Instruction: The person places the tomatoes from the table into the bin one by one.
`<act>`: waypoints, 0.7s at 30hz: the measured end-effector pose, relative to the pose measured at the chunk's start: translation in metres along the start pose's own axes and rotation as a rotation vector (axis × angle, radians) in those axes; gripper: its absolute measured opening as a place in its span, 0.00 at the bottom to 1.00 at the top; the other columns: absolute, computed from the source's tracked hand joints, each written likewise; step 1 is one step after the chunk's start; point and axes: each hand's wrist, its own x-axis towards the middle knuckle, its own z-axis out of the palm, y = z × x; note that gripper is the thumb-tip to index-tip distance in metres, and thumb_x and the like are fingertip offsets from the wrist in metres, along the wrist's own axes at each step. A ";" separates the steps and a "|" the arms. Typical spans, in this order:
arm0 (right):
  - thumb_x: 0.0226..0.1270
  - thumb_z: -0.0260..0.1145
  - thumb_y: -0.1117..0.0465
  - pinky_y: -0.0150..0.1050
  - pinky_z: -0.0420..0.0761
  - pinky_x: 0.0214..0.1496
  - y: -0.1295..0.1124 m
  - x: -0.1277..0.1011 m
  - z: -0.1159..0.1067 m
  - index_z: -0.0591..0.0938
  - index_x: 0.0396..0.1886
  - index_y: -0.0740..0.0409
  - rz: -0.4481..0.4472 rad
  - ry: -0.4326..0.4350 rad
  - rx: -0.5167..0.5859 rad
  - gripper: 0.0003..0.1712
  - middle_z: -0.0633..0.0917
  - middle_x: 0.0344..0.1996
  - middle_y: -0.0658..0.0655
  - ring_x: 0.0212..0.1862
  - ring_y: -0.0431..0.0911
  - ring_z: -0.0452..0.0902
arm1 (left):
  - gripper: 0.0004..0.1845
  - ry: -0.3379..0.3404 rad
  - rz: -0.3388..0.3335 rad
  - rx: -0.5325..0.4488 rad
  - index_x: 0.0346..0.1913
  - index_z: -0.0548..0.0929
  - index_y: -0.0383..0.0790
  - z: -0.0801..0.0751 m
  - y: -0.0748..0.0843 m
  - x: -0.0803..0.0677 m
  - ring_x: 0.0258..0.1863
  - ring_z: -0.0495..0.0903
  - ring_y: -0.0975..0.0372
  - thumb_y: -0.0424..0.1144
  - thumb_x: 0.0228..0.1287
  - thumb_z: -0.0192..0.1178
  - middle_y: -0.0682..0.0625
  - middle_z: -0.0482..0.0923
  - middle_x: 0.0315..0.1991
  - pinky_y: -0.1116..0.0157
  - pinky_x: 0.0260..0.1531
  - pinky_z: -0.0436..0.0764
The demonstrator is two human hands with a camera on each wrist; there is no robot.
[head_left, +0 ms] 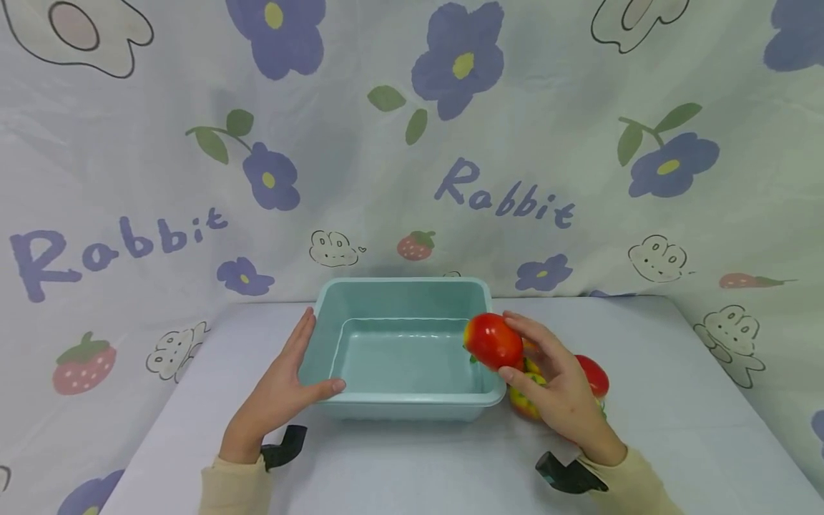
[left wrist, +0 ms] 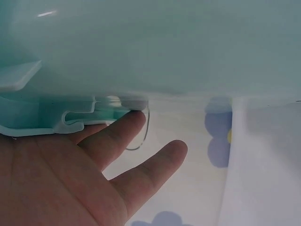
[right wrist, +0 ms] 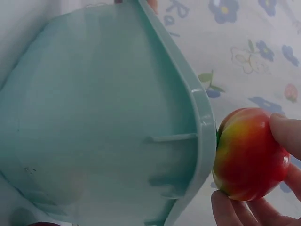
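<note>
Over tub rim [head_left: 494,390], apple [head_left: 493,341] in right grip [head_left: 553,386]

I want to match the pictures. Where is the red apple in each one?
Head: the red apple is right of center, held by the right hand over the tub's right rim.
Left wrist: not in view.
Right wrist: apple at the right edge.
Shared landmark: teal tub.

Left hand [head_left: 283,390] flat, fingers straight, thumb hooked forward, right hand [head_left: 553,383] raised, fingers curled in a grip
</note>
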 end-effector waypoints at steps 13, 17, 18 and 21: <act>0.59 0.73 0.75 0.34 0.76 0.61 0.005 -0.003 0.015 0.75 0.68 0.56 -0.054 -0.009 -0.027 0.37 0.71 0.69 0.56 0.68 0.43 0.70 | 0.63 0.001 -0.003 0.002 0.81 0.41 0.40 0.000 0.000 0.000 0.79 0.39 0.45 0.53 0.55 0.73 0.48 0.35 0.82 0.29 0.66 0.52; 0.59 0.74 0.72 0.35 0.76 0.61 0.007 -0.004 0.019 0.77 0.67 0.52 -0.047 -0.008 -0.055 0.36 0.72 0.69 0.53 0.67 0.43 0.71 | 0.62 0.003 0.003 -0.002 0.81 0.41 0.40 0.000 0.000 0.000 0.79 0.39 0.45 0.53 0.55 0.73 0.45 0.36 0.82 0.29 0.66 0.52; 0.59 0.74 0.72 0.36 0.76 0.61 0.007 -0.004 0.019 0.77 0.67 0.51 -0.043 -0.009 -0.061 0.36 0.73 0.69 0.52 0.67 0.43 0.71 | 0.62 0.002 0.003 -0.005 0.81 0.41 0.40 0.000 0.000 0.000 0.79 0.39 0.45 0.53 0.55 0.73 0.46 0.35 0.82 0.29 0.66 0.52; 0.59 0.75 0.71 0.36 0.78 0.60 0.007 -0.004 0.020 0.78 0.66 0.49 -0.040 -0.009 -0.101 0.35 0.74 0.68 0.51 0.66 0.44 0.72 | 0.63 -0.001 0.008 -0.018 0.82 0.40 0.41 0.000 -0.001 0.000 0.80 0.38 0.47 0.52 0.56 0.74 0.50 0.34 0.82 0.30 0.67 0.51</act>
